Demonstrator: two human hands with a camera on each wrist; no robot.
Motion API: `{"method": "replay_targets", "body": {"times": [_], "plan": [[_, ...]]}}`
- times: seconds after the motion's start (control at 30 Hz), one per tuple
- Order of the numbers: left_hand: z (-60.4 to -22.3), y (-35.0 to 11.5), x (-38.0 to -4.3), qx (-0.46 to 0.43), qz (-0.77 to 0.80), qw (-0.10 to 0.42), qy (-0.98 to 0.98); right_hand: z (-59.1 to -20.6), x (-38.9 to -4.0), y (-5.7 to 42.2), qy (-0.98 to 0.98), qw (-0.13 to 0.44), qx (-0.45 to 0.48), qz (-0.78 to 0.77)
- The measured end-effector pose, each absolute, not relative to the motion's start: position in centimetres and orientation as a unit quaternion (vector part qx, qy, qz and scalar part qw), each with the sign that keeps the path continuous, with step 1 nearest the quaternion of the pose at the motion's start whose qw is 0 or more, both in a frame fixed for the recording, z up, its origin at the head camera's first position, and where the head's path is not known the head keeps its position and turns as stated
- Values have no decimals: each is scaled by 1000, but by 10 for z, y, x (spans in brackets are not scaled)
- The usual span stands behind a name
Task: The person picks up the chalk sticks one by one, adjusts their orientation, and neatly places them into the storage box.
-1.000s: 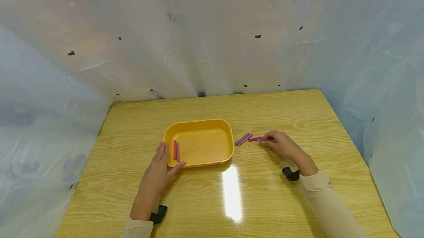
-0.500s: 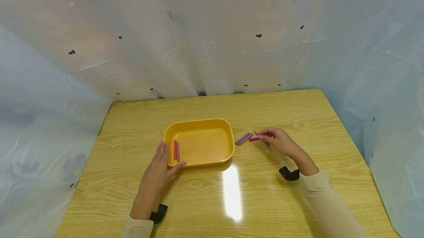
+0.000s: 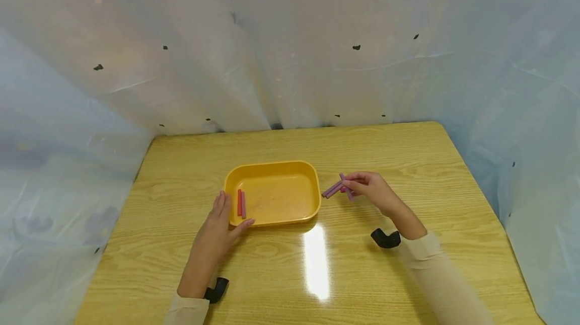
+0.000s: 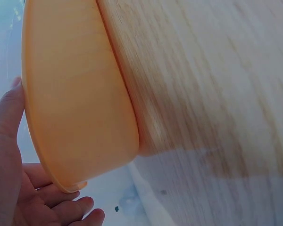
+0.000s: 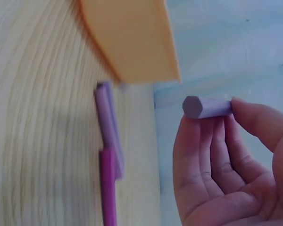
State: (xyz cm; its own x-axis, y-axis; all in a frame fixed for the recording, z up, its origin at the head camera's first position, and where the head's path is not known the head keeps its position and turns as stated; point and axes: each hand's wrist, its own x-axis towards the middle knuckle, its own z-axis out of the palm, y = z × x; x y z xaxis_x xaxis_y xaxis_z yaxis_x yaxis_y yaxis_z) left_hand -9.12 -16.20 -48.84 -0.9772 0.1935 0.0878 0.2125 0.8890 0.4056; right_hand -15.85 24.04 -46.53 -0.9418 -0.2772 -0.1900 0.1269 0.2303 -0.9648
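Between thumb and fingertips, my right hand (image 3: 376, 194) pinches a purple six-sided stick (image 5: 210, 107), crayon-like, raised above the table. Below it on the wood lie two purple sticks (image 3: 332, 189), side by side, and a magenta stick (image 5: 107, 186) touching their end. In the head view the right hand partly covers the magenta one. My left hand (image 3: 217, 232) rests at the near left corner of a yellow tray (image 3: 281, 196), thumb on the front rim and straight fingers along the left side. Inside the tray, a red stick (image 3: 239, 202) lies beside a purple stick (image 3: 243, 205) at the left.
The wood-grain table (image 3: 385, 151) has rounded far corners. Pale plastic sheeting (image 3: 290, 48) hangs behind it and on both sides. A black wrist mount (image 3: 385, 238) sits at the right wrist, another black mount (image 3: 217, 290) at the left.
My right hand has lifted a purple stick off the table beside the magenta one and carried it slightly left and upward, turning it more upright. The left hand stays at the tray.
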Motion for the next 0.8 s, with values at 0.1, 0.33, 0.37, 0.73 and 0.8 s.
{"method": "replay_targets", "body": {"times": [0.1,0.33,0.37,0.73,0.8], "plan": [[-488,-162,-91,-104,-214,18,-971,-464,-159,230,748,167,-43,-641],[-487,-162,-91,-103,-216,3,-971,-464,-161,195,711,173,-37,-681],[-487,-163,-90,-102,-215,2,-971,-464,-162,190,706,174,-32,-685],[-486,-165,-91,-107,-214,10,-971,-459,-169,131,670,215,-23,-710],[-486,-163,-92,-107,-217,10,-970,-459,-172,123,671,222,-26,-708]]}}
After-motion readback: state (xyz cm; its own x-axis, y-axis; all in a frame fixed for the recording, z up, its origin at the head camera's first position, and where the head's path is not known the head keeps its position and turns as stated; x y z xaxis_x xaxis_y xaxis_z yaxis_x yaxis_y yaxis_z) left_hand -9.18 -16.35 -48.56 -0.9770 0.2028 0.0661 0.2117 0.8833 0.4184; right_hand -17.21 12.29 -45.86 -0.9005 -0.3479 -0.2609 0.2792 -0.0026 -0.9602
